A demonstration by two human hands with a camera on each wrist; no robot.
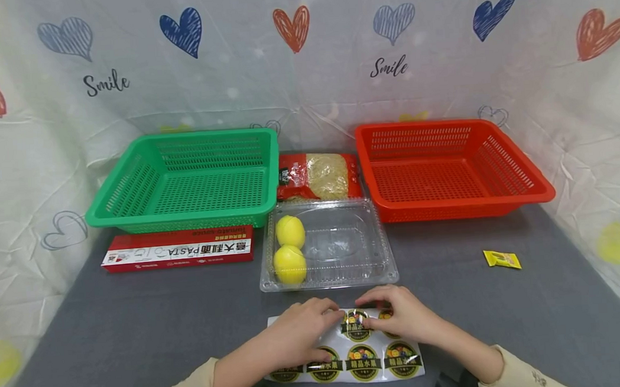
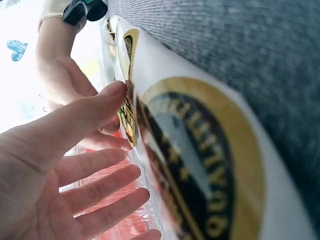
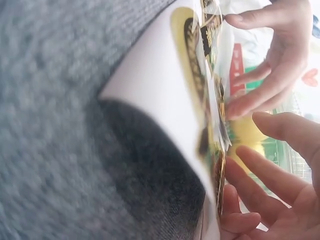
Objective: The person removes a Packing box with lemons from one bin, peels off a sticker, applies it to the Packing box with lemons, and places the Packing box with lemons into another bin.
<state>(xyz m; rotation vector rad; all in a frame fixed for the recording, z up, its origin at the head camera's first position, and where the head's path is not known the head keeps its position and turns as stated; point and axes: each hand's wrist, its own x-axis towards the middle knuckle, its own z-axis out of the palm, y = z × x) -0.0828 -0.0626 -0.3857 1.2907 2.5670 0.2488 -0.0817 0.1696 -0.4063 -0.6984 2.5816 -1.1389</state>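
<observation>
A white sheet of round black-and-gold fruit stickers [image 1: 353,375] lies on the grey cloth in front of the person. My left hand [image 1: 299,333] spreads over its left part; in the left wrist view the thumb [image 2: 114,92] touches the sheet and the other fingers stay extended. From the right, my right hand [image 1: 402,312] reaches over the upper stickers, its thumb by the upper middle one [image 1: 356,327]. In the right wrist view its fingers are loosely bent beside the sheet, whose edge [image 3: 145,85] curls up off the cloth. Part of the sheet is hidden under the hands.
Beyond the sheet sits a clear plastic container [image 1: 347,276] with two yellow lemons [image 1: 290,231] at its left. A green basket [image 1: 183,218], a red basket [image 1: 460,202] and a red-and-clear food bag [image 1: 327,174] stand behind. A pasta box [image 1: 177,249] lies left, a small yellow packet [image 1: 502,259] right.
</observation>
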